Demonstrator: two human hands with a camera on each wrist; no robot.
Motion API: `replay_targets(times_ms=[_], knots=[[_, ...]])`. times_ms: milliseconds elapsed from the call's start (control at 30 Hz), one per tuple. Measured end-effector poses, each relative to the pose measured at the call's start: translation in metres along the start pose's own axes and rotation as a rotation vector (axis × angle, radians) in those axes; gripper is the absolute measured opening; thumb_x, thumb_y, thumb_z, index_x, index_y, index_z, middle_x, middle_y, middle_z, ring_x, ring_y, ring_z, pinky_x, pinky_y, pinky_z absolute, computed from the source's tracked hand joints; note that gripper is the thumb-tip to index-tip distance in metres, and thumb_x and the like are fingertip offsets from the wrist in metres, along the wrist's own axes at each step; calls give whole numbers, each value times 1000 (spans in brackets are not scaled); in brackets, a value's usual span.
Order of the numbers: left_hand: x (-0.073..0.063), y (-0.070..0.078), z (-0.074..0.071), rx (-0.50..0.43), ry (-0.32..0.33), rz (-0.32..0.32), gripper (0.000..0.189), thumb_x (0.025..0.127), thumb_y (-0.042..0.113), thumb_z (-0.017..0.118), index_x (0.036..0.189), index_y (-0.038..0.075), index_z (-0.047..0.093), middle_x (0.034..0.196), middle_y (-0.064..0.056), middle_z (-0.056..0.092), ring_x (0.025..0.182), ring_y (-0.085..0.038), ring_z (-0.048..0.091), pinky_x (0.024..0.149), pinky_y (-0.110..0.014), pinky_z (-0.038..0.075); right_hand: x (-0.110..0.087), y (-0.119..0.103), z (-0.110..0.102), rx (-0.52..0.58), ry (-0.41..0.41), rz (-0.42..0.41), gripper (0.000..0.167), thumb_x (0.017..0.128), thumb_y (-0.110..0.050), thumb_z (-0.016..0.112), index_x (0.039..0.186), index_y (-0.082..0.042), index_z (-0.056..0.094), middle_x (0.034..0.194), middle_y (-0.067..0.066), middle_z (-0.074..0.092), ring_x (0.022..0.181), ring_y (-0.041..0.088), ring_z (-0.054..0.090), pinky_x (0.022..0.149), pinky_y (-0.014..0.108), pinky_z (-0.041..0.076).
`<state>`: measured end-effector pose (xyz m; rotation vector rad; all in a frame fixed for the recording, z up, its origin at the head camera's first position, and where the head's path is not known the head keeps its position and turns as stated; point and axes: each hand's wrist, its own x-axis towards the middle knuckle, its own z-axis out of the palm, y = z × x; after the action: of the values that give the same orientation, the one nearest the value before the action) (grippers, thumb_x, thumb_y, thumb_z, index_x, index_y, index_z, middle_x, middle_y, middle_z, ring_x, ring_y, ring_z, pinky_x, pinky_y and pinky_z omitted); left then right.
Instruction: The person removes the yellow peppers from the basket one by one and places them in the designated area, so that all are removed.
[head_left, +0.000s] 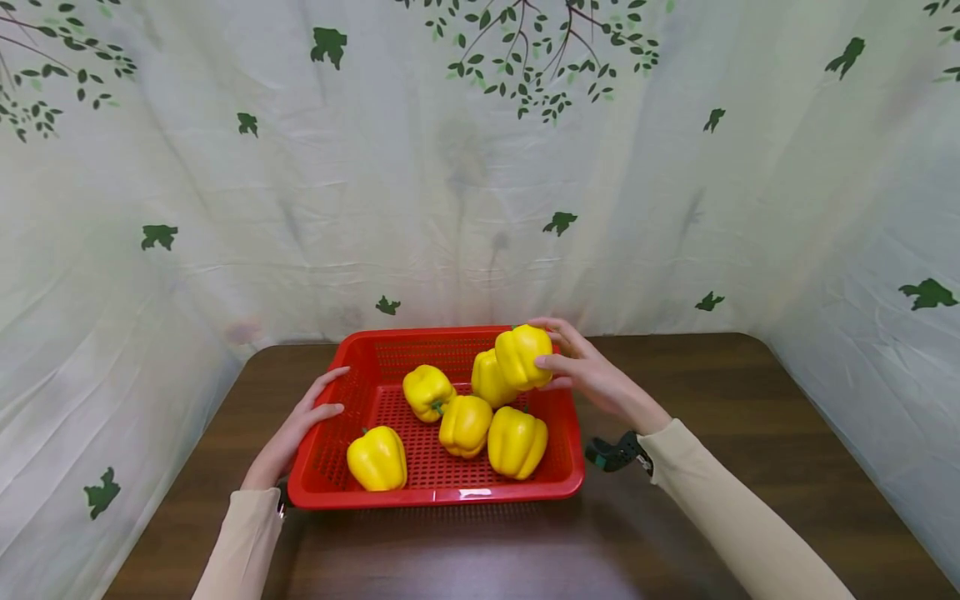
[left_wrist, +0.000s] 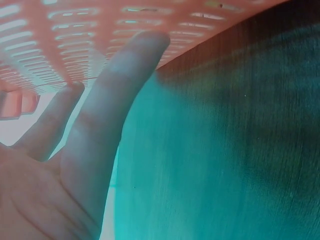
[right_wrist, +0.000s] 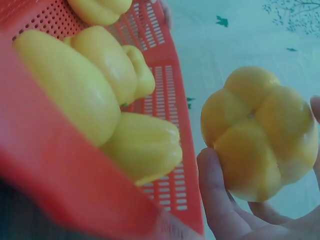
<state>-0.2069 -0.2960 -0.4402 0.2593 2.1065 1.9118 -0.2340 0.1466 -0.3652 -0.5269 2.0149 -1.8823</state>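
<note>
A yellow bell pepper [head_left: 522,357] is gripped by my right hand [head_left: 600,379] at the right end of a red slotted basket [head_left: 322,500]. In the right wrist view this pepper [right_wrist: 260,132] shows its lobed bottom, apart from the basket, with thumb and fingers around it. Inside the basket lie several more yellow bell peppers [head_left: 377,460], mostly toward the right half, one alone at the front left. My left hand [head_left: 296,429] rests at the basket's left rim. The left wrist view shows its extended digits [left_wrist: 117,95] against the slotted outer wall.
The basket stands on a dark brown wooden table [head_left: 712,417]. Behind and beside the table hangs a pale curtain [head_left: 450,208] printed with leaves and branches. A black strap device [head_left: 618,452] sits at the right wrist.
</note>
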Motion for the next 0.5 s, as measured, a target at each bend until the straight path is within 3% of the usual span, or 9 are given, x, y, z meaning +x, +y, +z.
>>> replay_targets(times_ms=[500], knots=[[-1, 0, 1, -3, 4, 3, 60, 99, 20, 47, 151, 25, 17, 146, -18, 23, 121, -42, 41, 87, -46, 50, -14, 8, -30, 13, 89, -7, 59, 95, -20, 59, 145, -22, 30, 135, 18, 38, 110, 36, 48, 90, 53, 46]])
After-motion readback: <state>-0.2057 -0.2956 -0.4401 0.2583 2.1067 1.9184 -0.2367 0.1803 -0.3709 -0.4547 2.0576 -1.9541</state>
